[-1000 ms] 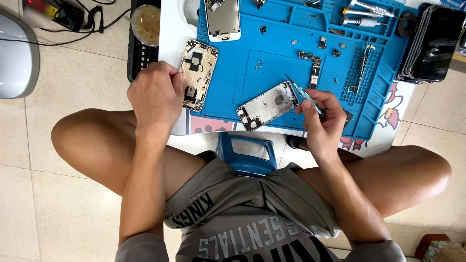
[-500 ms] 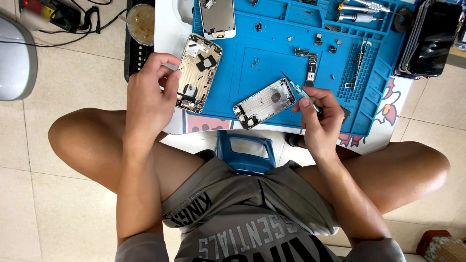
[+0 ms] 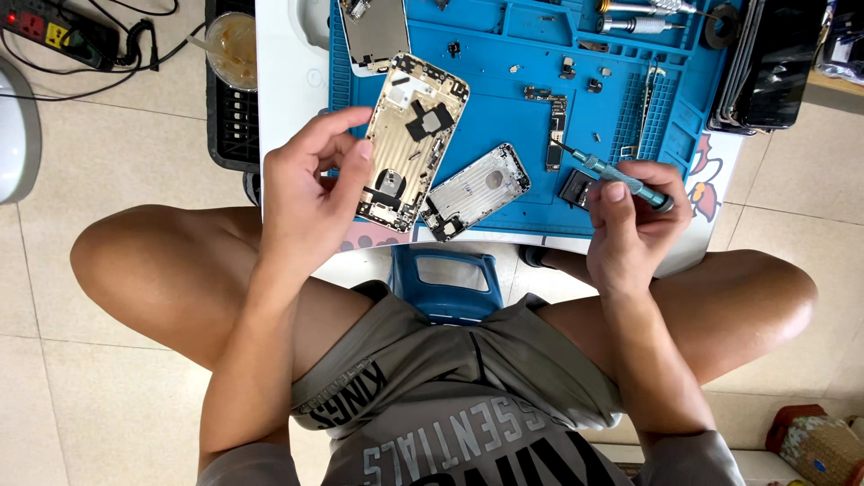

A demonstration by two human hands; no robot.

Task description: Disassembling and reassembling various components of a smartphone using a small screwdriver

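Note:
My left hand (image 3: 306, 193) grips a gold phone housing (image 3: 412, 139) by its left edge, lifted and tilted over the blue work mat (image 3: 504, 117). Its open inside faces up, showing black parts and flex cables. A second, silver phone housing (image 3: 477, 191) lies on the mat just right of it, untouched. My right hand (image 3: 630, 220) holds a small teal-handled screwdriver (image 3: 612, 173), tip pointing up-left toward a narrow circuit board (image 3: 556, 133) on the mat. A small black part (image 3: 576, 187) lies beside my right thumb.
Loose screws and small parts dot the mat. A phone screen (image 3: 373, 31) lies at the mat's top left, tools (image 3: 643, 18) at the top right, stacked dark screens (image 3: 774, 63) at the right edge. A cup (image 3: 236, 47) and power strip (image 3: 54, 31) sit left. A blue stool (image 3: 445, 283) is between my knees.
My left hand picked up the gold housing and pulled it toward me. My right hand left the silver housing and moved right with the screwdriver.

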